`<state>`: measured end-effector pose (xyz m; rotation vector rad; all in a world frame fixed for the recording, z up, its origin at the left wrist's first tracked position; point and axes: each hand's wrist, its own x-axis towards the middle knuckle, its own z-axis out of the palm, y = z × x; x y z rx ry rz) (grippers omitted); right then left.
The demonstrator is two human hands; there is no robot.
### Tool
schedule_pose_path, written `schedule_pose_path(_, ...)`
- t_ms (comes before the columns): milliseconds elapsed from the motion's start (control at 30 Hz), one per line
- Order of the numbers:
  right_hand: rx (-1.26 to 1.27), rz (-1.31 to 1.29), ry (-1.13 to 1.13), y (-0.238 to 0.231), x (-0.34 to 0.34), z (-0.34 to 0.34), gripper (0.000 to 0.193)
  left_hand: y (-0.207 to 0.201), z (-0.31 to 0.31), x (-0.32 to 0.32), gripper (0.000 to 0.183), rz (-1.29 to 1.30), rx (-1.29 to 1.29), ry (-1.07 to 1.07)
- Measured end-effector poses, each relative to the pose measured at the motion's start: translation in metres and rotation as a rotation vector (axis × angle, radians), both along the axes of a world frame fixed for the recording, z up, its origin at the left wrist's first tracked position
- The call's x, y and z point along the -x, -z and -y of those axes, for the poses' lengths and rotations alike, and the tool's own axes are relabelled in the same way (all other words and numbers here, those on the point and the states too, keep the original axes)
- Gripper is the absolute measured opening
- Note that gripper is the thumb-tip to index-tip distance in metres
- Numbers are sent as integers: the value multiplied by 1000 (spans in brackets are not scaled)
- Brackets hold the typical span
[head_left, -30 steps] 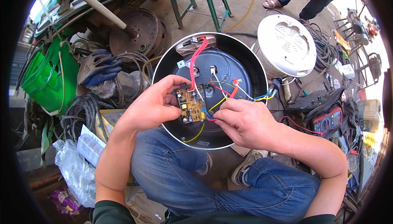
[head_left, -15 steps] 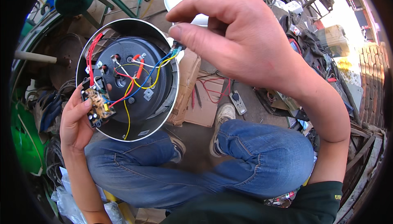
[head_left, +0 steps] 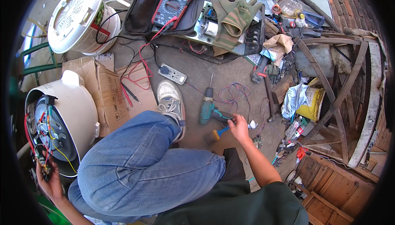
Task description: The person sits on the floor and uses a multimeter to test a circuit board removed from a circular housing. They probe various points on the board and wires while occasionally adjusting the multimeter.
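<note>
At the lower left, my left hand (head_left: 50,182) is closed on a small circuit board (head_left: 46,168), partly hidden by the fingers. Red, blue and yellow wires run from it into a cream-white round appliance housing, like a rice cooker body (head_left: 82,105), which lies with its dark underside showing. My right hand (head_left: 240,129) is low over the floor, fingers curled at the blue handle of a small brush (head_left: 216,134). Its fingers cover the handle's end, so the grip is only partly visible. Just beyond lies a green cordless drill (head_left: 207,110).
A multimeter (head_left: 174,3) in its black case, camouflage gloves (head_left: 234,21) and a power strip (head_left: 173,74) lie ahead. Test leads (head_left: 131,93) rest on cardboard (head_left: 108,97). A white lidded bucket (head_left: 84,23) stands far left. Metal framing (head_left: 329,97) and a yellow bucket (head_left: 310,103) are right.
My right hand has gone from above the housing down to the brush on the right. The view has turned rightward. My left hand still holds the circuit board; the housing now appears more side-on.
</note>
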<state>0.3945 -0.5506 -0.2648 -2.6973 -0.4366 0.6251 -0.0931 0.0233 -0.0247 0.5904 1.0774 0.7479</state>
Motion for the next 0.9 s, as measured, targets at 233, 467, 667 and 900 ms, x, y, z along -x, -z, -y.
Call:
schedule_pose_path(233,265,150,-523,52,12,-40,89,-15,37,-65,52,-277,-54,132)
schedule_pose_path(467,46,-37,-504,64,7,-31,80,-24,45,-78,57,-319,-93,128)
schedule_pose_path(667,-375,-245,-329,-43,-15,-57,53,-19,48,-75,58,-338,-95,128)
schedule_pose_path(900,-756,-702,-446,-177,-14,-206,62,-14,44,-88,61,-396,-157,153)
